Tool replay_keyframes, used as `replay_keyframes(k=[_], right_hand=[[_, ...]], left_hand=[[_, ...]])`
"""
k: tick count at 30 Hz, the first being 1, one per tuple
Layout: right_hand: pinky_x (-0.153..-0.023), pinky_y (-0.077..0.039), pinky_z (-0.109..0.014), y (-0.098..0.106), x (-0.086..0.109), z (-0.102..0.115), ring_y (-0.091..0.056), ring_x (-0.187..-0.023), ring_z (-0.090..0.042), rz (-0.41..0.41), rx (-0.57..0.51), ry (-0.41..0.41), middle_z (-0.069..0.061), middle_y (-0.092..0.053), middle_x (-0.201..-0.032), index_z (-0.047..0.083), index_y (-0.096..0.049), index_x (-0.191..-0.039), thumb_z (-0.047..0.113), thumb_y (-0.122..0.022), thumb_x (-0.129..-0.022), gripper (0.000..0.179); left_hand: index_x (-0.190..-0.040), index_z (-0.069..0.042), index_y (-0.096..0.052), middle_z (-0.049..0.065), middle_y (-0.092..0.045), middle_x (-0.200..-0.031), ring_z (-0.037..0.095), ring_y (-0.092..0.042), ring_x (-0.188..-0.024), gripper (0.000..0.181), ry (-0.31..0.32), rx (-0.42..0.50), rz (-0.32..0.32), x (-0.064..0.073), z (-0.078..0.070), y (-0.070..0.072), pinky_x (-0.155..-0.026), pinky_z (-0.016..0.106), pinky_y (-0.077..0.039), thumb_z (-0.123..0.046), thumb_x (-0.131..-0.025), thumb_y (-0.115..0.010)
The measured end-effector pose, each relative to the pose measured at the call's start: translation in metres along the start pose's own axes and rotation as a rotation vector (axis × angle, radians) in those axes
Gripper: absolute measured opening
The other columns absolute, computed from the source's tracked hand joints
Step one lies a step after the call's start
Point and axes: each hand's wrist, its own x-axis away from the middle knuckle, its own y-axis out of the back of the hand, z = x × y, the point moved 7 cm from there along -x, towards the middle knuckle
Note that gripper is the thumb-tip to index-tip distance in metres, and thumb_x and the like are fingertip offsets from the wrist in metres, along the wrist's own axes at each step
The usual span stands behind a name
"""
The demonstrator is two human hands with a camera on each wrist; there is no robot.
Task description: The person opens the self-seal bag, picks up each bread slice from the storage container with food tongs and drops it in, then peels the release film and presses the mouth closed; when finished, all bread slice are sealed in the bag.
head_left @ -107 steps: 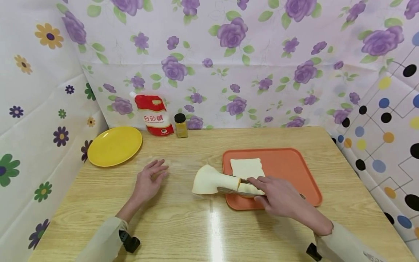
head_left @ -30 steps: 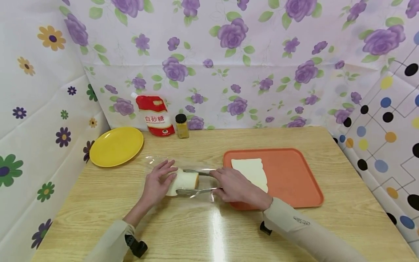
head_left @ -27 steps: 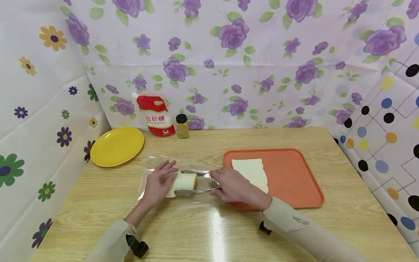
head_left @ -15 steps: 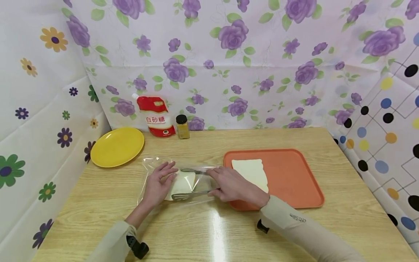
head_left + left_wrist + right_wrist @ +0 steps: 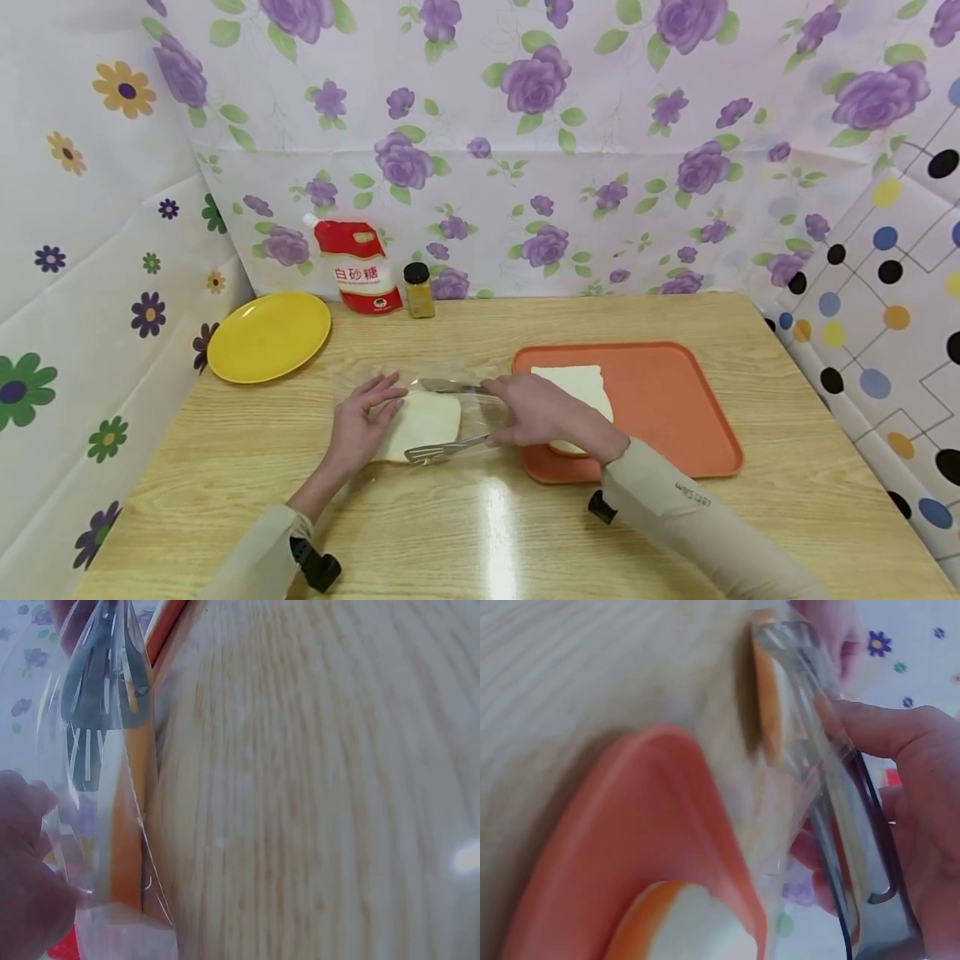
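A clear plastic bag (image 5: 480, 408) lies on the table, with a white bread slice (image 5: 429, 420) inside, its brown crust edge (image 5: 127, 825) showing in the left wrist view. My left hand (image 5: 365, 421) rests on the bag over the slice's left part, fingers relaxed and slightly bent. My right hand (image 5: 536, 410) grips metal tongs (image 5: 442, 450) with slotted ends. The tongs' arms are spread, one along each side of the slice, under the film. In the right wrist view, the tongs (image 5: 840, 810) pass between my thumb and fingers.
An orange tray (image 5: 667, 408) at right bears more white bread (image 5: 581, 387), partly hidden by my right hand. At the back left stand a yellow plate (image 5: 270, 337), a red-and-white sugar pouch (image 5: 360, 267) and a black-lidded jar (image 5: 420, 292). Patterned cloth walls enclose the table.
The slice, earlier lifted and curled between the tongs by the tray, moved left into the bag. It now lies flat as the tongs' arms have spread. My left hand hardly moved.
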Motion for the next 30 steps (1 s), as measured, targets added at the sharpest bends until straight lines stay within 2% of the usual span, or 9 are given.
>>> replay_keyframes(k=[4, 6, 9, 12, 14, 17, 21, 24, 30], right_hand=[[-0.097, -0.050, -0.042, 0.001, 0.000, -0.004, -0.063, -0.110, -0.026, 0.040, -0.034, -0.019, -0.014, -0.057, -0.138, 0.002, -0.048, -0.146, 0.043, -0.080, -0.085, 0.080], [-0.095, -0.051, -0.041, 0.001, 0.000, -0.006, -0.065, -0.101, -0.023, 0.057, -0.056, -0.027, -0.014, -0.056, -0.139, 0.002, -0.047, -0.146, 0.042, -0.080, -0.085, 0.080], [-0.086, -0.053, -0.039, 0.001, 0.000, -0.010, -0.064, -0.082, -0.016, 0.077, -0.113, -0.037, -0.011, -0.066, -0.118, 0.001, -0.047, -0.146, 0.038, -0.081, -0.085, 0.079], [-0.074, -0.052, -0.034, 0.001, 0.000, -0.012, -0.057, -0.064, -0.010, 0.092, -0.153, -0.041, -0.001, -0.064, -0.088, 0.001, -0.047, -0.145, 0.034, -0.082, -0.086, 0.077], [-0.071, -0.052, -0.034, 0.001, 0.000, -0.012, -0.056, -0.061, -0.008, 0.092, -0.162, -0.035, -0.001, -0.063, -0.084, 0.000, -0.047, -0.145, 0.033, -0.082, -0.085, 0.076], [-0.075, -0.053, -0.035, 0.003, 0.002, -0.014, -0.061, -0.071, -0.011, 0.078, -0.173, -0.029, -0.006, -0.067, -0.099, -0.001, -0.048, -0.144, 0.034, -0.082, -0.085, 0.077], [-0.082, -0.053, -0.040, 0.005, 0.005, -0.021, -0.063, -0.090, -0.020, 0.076, -0.219, -0.041, -0.014, -0.064, -0.121, -0.003, -0.049, -0.143, 0.032, -0.083, -0.084, 0.077], [-0.087, -0.053, -0.043, 0.007, 0.006, -0.024, -0.063, -0.101, -0.026, 0.081, -0.229, -0.065, -0.015, -0.063, -0.126, -0.003, -0.049, -0.143, 0.032, -0.084, -0.083, 0.077], [-0.095, -0.051, -0.045, 0.013, 0.009, -0.025, -0.059, -0.119, -0.029, 0.062, -0.162, -0.094, -0.014, -0.058, -0.137, -0.001, -0.050, -0.143, 0.035, -0.085, -0.082, 0.079]], left_hand=[[-0.098, 0.002, -0.076, 0.021, -0.065, -0.124, 0.047, -0.053, -0.124, 0.016, 0.010, 0.003, 0.007, 0.001, 0.001, -0.002, -0.106, 0.057, -0.039, 0.010, -0.083, -0.075], [-0.098, 0.002, -0.076, 0.020, -0.065, -0.125, 0.046, -0.053, -0.124, 0.016, 0.010, 0.003, 0.009, 0.001, 0.000, -0.002, -0.105, 0.057, -0.040, 0.010, -0.083, -0.075], [-0.098, 0.002, -0.077, 0.020, -0.065, -0.125, 0.046, -0.053, -0.125, 0.015, 0.006, 0.004, 0.017, 0.001, 0.000, -0.004, -0.105, 0.057, -0.039, 0.009, -0.084, -0.075], [-0.098, 0.002, -0.077, 0.021, -0.065, -0.125, 0.047, -0.052, -0.125, 0.015, 0.003, -0.005, 0.024, 0.001, -0.001, -0.005, -0.106, 0.058, -0.038, 0.008, -0.084, -0.075], [-0.098, 0.001, -0.077, 0.020, -0.065, -0.125, 0.047, -0.053, -0.125, 0.015, 0.005, -0.012, 0.024, 0.002, -0.001, -0.005, -0.106, 0.059, -0.038, 0.008, -0.084, -0.075], [-0.097, 0.000, -0.077, 0.020, -0.065, -0.125, 0.046, -0.053, -0.125, 0.015, 0.012, -0.012, 0.021, 0.003, -0.001, -0.006, -0.106, 0.059, -0.038, 0.008, -0.084, -0.075], [-0.097, 0.000, -0.078, 0.020, -0.065, -0.126, 0.045, -0.053, -0.125, 0.014, 0.023, -0.010, 0.027, 0.003, -0.002, -0.010, -0.106, 0.058, -0.038, 0.007, -0.085, -0.075], [-0.097, 0.001, -0.078, 0.019, -0.065, -0.126, 0.046, -0.053, -0.125, 0.014, 0.025, -0.021, 0.031, 0.004, -0.003, -0.012, -0.106, 0.058, -0.038, 0.007, -0.084, -0.076], [-0.096, 0.000, -0.078, 0.019, -0.065, -0.126, 0.046, -0.052, -0.125, 0.014, 0.019, -0.023, 0.029, 0.004, -0.004, -0.013, -0.107, 0.057, -0.038, 0.006, -0.084, -0.076]])
